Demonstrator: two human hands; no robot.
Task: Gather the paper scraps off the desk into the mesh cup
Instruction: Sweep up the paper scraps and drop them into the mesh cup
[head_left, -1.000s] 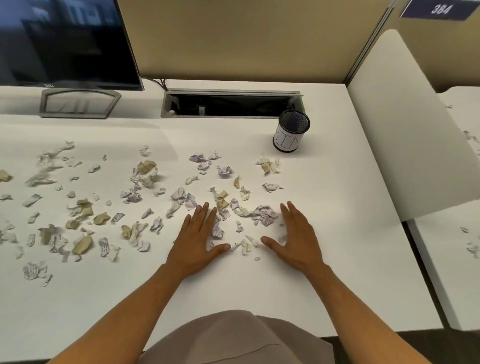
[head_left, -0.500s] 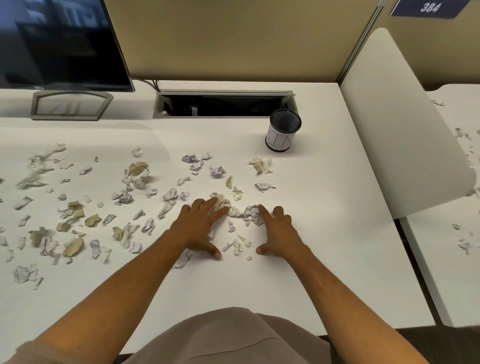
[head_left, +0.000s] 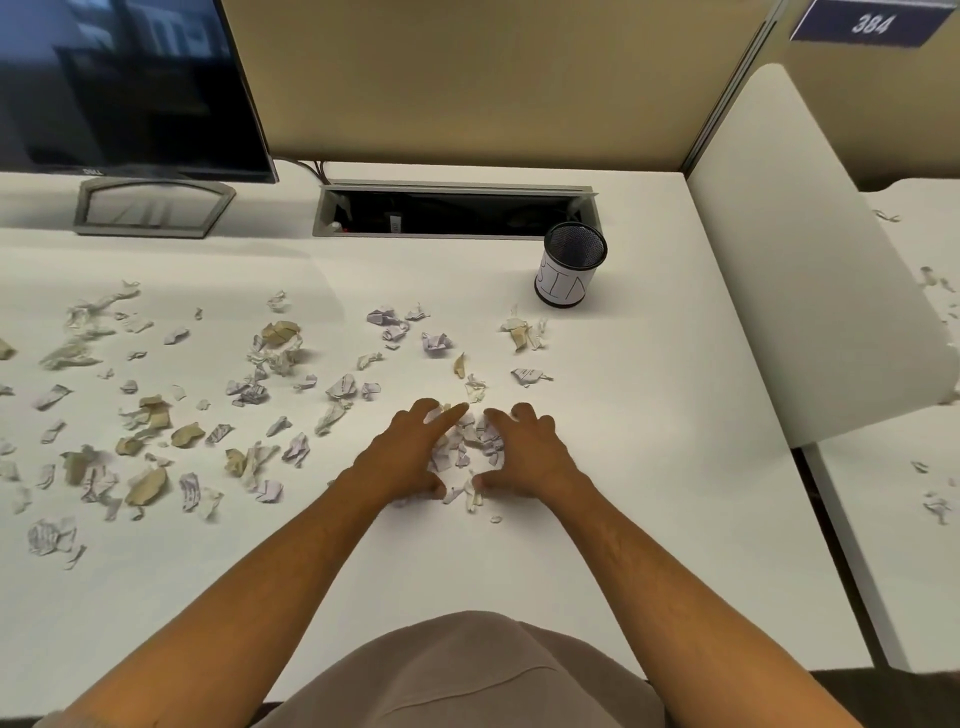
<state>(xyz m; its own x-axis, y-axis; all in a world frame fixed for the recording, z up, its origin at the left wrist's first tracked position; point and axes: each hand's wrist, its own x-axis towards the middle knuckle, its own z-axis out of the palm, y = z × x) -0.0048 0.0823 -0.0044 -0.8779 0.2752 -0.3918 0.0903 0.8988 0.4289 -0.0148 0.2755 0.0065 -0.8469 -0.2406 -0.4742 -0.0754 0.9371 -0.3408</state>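
Observation:
A small heap of crumpled paper scraps (head_left: 464, 441) lies on the white desk (head_left: 519, 582) in front of me. My left hand (head_left: 402, 454) and my right hand (head_left: 530, 452) cup the heap from either side, fingers curled in around it and thumbs nearly meeting at its near edge. The black mesh cup (head_left: 570, 265), wrapped in a white paper label, stands upright at the back right, well beyond my right hand. Several more white, lilac and tan scraps (head_left: 156, 415) are strewn over the left half of the desk, and a few (head_left: 522, 332) lie near the cup.
A dark monitor (head_left: 119, 88) on a grey stand sits at the back left. An open cable tray (head_left: 452, 210) runs along the back, beside the cup. A white divider panel (head_left: 795, 260) bounds the desk's right side; the neighbouring desk (head_left: 883, 519) holds a few scraps.
My hands went from lying flat and apart to curled and close together, raking the scraps between them into one tight heap.

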